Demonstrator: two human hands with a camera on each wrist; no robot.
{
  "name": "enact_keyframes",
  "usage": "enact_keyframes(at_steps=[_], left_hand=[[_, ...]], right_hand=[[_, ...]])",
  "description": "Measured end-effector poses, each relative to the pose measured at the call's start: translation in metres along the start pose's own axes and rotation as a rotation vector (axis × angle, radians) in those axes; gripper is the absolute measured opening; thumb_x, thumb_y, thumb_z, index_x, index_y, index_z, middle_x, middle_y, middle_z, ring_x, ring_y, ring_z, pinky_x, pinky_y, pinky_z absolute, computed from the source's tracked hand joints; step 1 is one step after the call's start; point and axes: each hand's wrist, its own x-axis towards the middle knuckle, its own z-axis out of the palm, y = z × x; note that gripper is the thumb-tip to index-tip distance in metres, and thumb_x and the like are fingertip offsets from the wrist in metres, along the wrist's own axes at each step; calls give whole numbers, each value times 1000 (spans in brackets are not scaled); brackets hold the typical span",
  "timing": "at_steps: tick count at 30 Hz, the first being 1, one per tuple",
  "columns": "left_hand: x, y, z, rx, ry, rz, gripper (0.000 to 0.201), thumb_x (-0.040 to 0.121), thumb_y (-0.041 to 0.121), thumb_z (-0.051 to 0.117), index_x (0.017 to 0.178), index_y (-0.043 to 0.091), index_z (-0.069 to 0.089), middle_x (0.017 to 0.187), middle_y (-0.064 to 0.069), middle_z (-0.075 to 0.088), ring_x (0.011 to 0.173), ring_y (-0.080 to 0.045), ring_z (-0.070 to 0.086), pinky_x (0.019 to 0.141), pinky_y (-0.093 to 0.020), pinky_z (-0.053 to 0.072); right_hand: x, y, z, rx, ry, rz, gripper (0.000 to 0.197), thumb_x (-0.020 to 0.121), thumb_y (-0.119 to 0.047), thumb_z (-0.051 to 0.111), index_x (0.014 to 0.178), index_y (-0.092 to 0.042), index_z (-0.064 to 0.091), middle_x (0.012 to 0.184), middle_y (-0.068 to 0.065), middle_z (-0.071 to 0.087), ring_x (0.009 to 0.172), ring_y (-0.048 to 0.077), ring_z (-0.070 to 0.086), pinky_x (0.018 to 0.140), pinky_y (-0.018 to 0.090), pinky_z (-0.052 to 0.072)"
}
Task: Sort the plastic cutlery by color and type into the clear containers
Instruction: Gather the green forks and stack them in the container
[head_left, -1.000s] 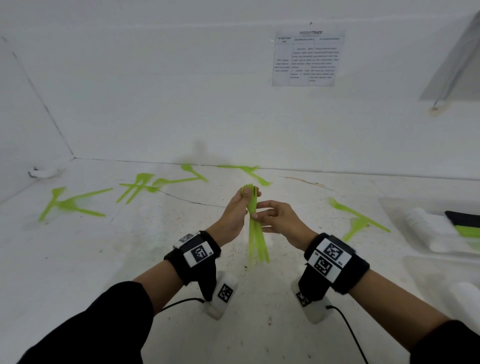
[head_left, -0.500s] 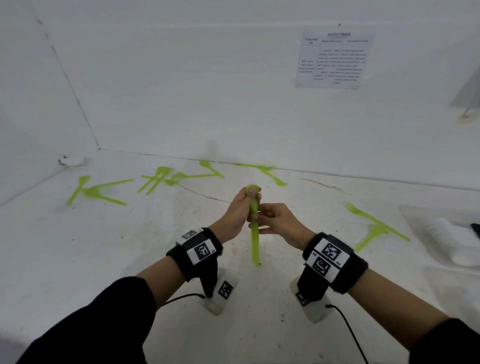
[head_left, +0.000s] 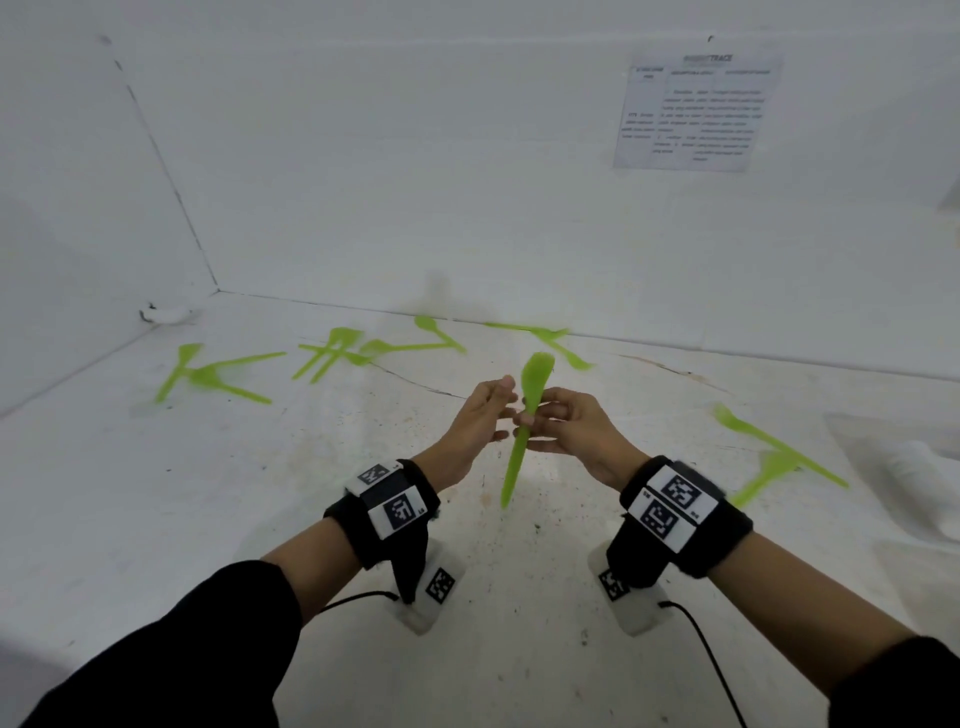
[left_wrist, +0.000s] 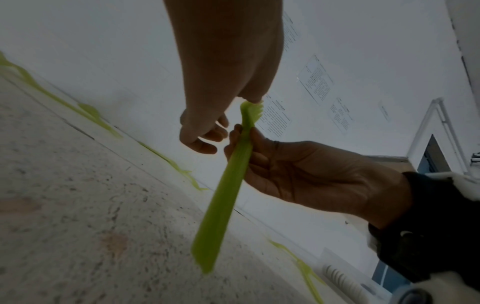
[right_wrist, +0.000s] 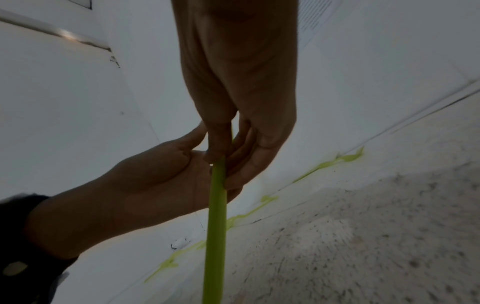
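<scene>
A tight stack of green plastic forks (head_left: 517, 462) stands upright over the middle of the table, tines up. My right hand (head_left: 550, 423) pinches the stack just below the heads, thumb against fingers; the right wrist view shows that pinch on the handles (right_wrist: 215, 226). My left hand (head_left: 485, 410) is right beside it with loosened fingers. In the left wrist view only its index fingertip touches the tines on the fork stack (left_wrist: 221, 205). Loose green cutlery (head_left: 208, 371) lies on the table to the far left.
More green pieces lie along the back wall (head_left: 332, 353) (head_left: 550, 343), and a pair lies at the right (head_left: 769, 452). A clear container (head_left: 883, 431) holding something white shows blurred at the right edge. A paper sheet (head_left: 696, 111) hangs on the wall.
The fanned forks have closed into one tight stack. My left hand let go of the fork heads and opened its fingers. The view swung left, pushing the containers to the right edge.
</scene>
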Motion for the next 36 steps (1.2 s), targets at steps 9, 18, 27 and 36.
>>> enact_keyframes(at_steps=[9,18,27,36], left_hand=[[-14,-4,-14,161,-295,3,14,91,10,58,105,7,59,92,-3,68,72,-8,68,75,-22,52],[3,-4,0,253,-408,74,20,89,5,59,108,3,65,75,11,71,64,-1,62,62,-11,45],[-6,18,105,330,-572,207,13,91,7,56,100,11,64,70,16,70,64,3,59,67,-13,45],[-68,36,270,456,-685,426,19,84,10,67,96,24,67,80,4,61,70,1,60,85,-28,45]], right_hand=[[2,-8,-2,-41,276,-145,56,75,-1,74,115,-18,39,88,10,58,75,28,65,66,39,59],[-33,-18,-51,-243,414,-223,16,85,-5,65,96,-15,58,86,11,59,67,19,64,56,25,57],[-137,-23,-135,-494,616,-185,25,81,2,63,88,-22,62,87,10,66,73,17,61,63,20,57],[-296,-27,-228,-552,880,-79,22,77,3,66,87,-17,64,85,8,63,68,18,58,67,29,53]])
